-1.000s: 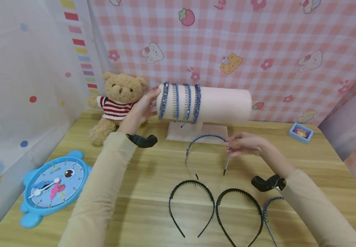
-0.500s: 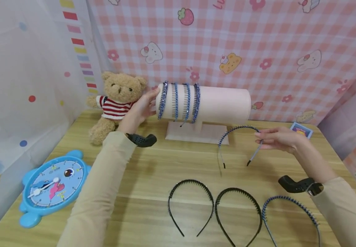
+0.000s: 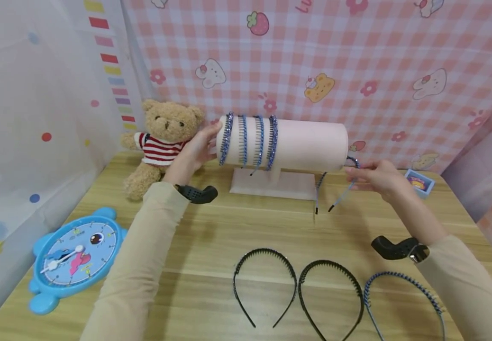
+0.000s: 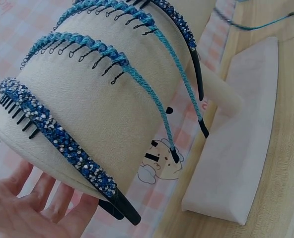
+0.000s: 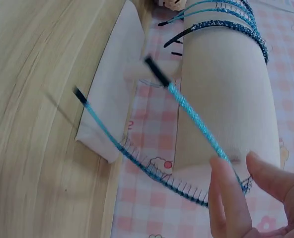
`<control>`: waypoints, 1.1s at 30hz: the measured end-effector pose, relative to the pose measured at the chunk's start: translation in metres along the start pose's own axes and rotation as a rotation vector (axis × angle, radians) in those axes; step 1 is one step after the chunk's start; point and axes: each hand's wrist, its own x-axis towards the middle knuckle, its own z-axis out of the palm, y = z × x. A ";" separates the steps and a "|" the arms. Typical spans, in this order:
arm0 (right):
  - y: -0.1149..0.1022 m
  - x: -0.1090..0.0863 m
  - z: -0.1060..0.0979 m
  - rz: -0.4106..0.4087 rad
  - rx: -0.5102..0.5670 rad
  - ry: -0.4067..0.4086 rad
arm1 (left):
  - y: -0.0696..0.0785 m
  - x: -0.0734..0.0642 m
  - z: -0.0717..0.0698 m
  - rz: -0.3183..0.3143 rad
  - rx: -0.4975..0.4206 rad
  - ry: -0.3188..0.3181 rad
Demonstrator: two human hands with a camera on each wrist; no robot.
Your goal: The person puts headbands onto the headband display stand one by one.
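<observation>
My right hand pinches a blue wrapped headband by one side between thumb and fingers. Its arch dips behind the right end of a pale pink roll-shaped display stand, and both black-tipped ends point down toward the table. At the roll's left end, my left hand rests its fairly straight fingers against the end. Around the left half of the roll sit several blue headbands, among them a glittery one at the end, a braided one beside it, and another glittery one nearest the middle.
In front lie a thin black headband, another black headband and a blue headband. A teddy bear sits behind my left forearm, with a blue toy clock at left. A small blue box stands at right.
My right hand carried the headband rightward from in front of the stand, then back toward the roll's right end, where its arch now passes behind. My left hand stayed at the roll's left end.
</observation>
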 end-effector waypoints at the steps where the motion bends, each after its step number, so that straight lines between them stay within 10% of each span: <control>1: -0.002 0.000 0.002 -0.001 0.004 0.013 | 0.000 0.000 0.000 -0.003 -0.003 -0.003; 12: -0.007 0.008 0.016 -0.076 -0.017 0.172 | -0.001 0.004 -0.002 -0.001 -0.003 0.008; 25: -0.007 0.006 0.035 -0.445 -0.350 0.536 | 0.001 -0.001 -0.001 -0.001 -0.014 -0.003; 33: -0.008 0.012 0.039 -0.586 -0.530 0.561 | -0.001 0.002 -0.001 0.000 -0.018 0.002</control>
